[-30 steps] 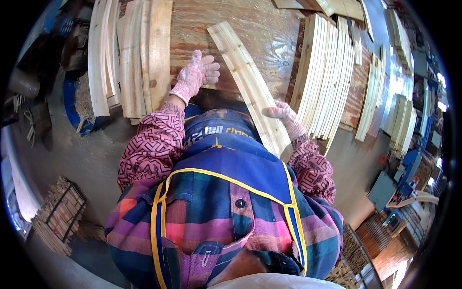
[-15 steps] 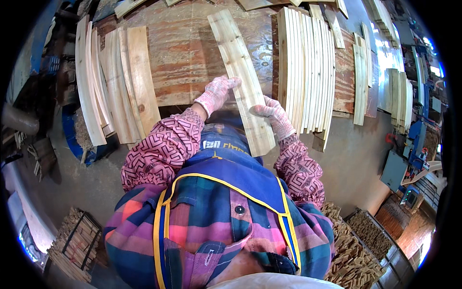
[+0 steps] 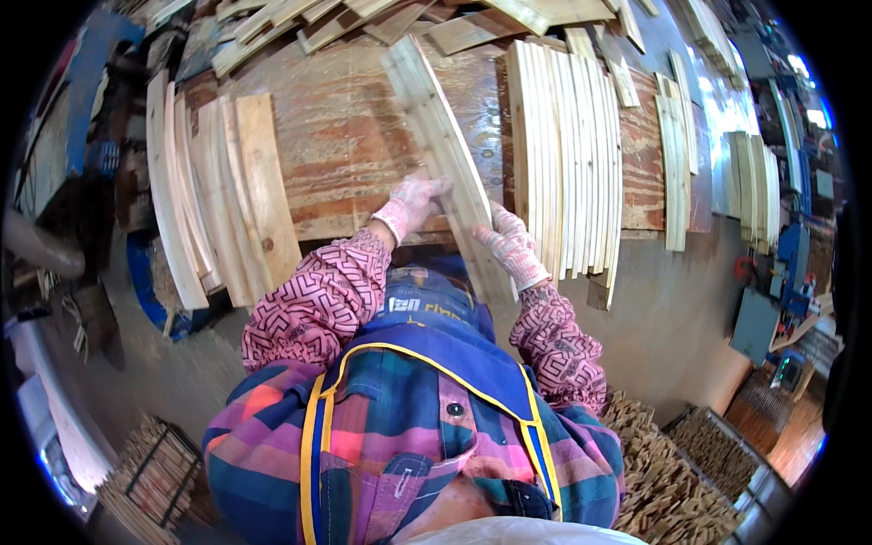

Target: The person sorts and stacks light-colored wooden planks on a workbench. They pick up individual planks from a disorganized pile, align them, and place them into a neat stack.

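Between my two gloved hands is a long pale wooden board [image 3: 443, 136], slanting from the far middle of the table toward my apron and turned so one narrow edge shows. My left hand [image 3: 413, 204] grips its left side, thumb against the wood. On the right side, nearer my body, my right hand [image 3: 511, 243] is closed round it. The board's near end is smeared by motion. To its right stands a row of boards [image 3: 568, 163] on edge, side by side. Several boards [image 3: 263, 173] lie flat and overlapping at the left.
The plywood tabletop [image 3: 336, 136] bears a heap of loose boards [image 3: 490, 32] along its far side. Another short group [image 3: 672, 168] lies farther right. Crates of wood offcuts [image 3: 672, 472] stand on the floor at lower right, a bundle of sticks [image 3: 150, 477] at lower left.
The board has tilted from showing its broad knotty face to showing its narrow edge. Both hands keep hold of it. The whole view has shifted, revealing more of the far heap.
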Motion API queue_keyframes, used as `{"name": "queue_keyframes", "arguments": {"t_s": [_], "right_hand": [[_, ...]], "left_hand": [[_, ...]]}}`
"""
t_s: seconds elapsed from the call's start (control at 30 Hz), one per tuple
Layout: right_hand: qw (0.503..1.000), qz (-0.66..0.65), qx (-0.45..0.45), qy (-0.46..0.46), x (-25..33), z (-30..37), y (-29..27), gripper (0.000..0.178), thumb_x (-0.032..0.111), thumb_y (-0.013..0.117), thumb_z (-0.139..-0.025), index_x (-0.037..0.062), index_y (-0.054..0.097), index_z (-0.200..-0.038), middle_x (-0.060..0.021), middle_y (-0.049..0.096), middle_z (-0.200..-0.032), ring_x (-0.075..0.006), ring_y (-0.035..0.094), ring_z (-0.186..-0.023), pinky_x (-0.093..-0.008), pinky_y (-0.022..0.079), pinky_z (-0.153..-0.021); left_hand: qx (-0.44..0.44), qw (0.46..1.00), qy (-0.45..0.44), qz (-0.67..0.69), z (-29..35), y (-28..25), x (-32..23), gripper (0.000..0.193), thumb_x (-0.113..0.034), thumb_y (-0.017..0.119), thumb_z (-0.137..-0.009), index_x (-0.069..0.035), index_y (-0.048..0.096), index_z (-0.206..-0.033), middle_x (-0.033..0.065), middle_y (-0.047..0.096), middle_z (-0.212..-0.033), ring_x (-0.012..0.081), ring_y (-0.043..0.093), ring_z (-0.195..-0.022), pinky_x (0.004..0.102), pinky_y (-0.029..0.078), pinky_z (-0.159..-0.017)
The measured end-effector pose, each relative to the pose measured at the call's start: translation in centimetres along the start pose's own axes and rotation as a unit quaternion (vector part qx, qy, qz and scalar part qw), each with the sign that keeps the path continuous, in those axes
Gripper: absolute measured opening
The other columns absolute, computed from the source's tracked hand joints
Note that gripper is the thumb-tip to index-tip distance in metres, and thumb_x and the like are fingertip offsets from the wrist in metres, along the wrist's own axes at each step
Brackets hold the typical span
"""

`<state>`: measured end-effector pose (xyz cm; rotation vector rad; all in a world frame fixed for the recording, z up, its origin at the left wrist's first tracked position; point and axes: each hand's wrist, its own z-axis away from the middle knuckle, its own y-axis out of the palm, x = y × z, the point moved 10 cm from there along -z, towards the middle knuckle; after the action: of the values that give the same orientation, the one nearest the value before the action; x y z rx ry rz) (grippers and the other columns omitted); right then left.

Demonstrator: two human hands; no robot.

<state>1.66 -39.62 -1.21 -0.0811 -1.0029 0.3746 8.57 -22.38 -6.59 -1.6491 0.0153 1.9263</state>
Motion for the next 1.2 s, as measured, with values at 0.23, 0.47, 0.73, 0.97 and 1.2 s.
{"name": "queue_keyframes", "arguments": {"t_s": [0.23,0.47,0.73,0.97,1.2], "right_hand": [[0.932,0.109,-0.344,-0.042,-3.6,-0.3,-17.0,0.065,0.028,0.072,-0.093,0.0060,0.045,-0.148,-0.0181,0.052,-0.144,-0.0272,0.049,-0.135,-0.0360,0.042,-0.113],[0.842,0.285,-0.426,0.168,-10.5,-2.5,-34.4,0.072,0.062,0.046,-0.097,0.0126,0.045,-0.149,-0.0198,0.046,-0.150,-0.0373,0.045,-0.137,-0.0427,0.036,-0.114],[0.857,0.256,-0.367,0.256,-11.2,-4.8,-37.8,0.060,0.057,0.033,-0.102,0.0155,0.060,-0.136,-0.0156,0.060,-0.137,-0.0342,0.057,-0.125,-0.0410,0.043,-0.106],[0.841,0.415,-0.344,0.042,-0.2,-11.0,-40.9,0.064,0.038,0.060,-0.093,0.0102,0.046,-0.148,-0.0213,0.053,-0.141,-0.0393,0.052,-0.128,-0.0459,0.041,-0.108],[0.816,0.490,-0.223,-0.208,19.8,-30.4,-17.3,0.097,0.042,0.079,-0.075,0.0121,0.032,-0.155,-0.0214,0.041,-0.150,-0.0395,0.039,-0.139,-0.0415,0.033,-0.117]], "left_hand": [[-0.019,0.979,-0.197,0.056,-6.9,4.2,1.9,0.058,-0.038,0.076,-0.082,-0.004,0.058,-0.125,0.0189,0.071,-0.112,0.0357,0.067,-0.104,0.0416,0.050,-0.092],[0.157,0.960,-0.229,0.029,-11.0,13.1,-3.3,0.113,-0.048,0.073,-0.085,-0.012,-0.004,-0.160,0.0234,0.056,-0.135,0.0304,0.065,-0.102,0.0372,0.052,-0.087],[0.198,0.972,-0.124,-0.039,-13.1,20.6,-6.0,0.124,-0.043,0.071,-0.087,0.001,-0.026,-0.152,0.0361,0.003,-0.161,0.0333,0.022,-0.151,0.0354,0.022,-0.122],[0.312,0.946,-0.073,0.050,-17.0,18.9,-7.7,0.093,-0.053,0.063,-0.090,-0.008,0.021,-0.159,0.0222,0.045,-0.152,0.0345,0.048,-0.137,0.0367,0.038,-0.113],[0.066,0.961,-0.155,0.218,-15.8,1.4,-0.5,0.071,-0.030,0.064,-0.096,-0.007,0.031,-0.156,0.0178,0.049,-0.150,0.0271,0.049,-0.137,0.0337,0.040,-0.111]]}}
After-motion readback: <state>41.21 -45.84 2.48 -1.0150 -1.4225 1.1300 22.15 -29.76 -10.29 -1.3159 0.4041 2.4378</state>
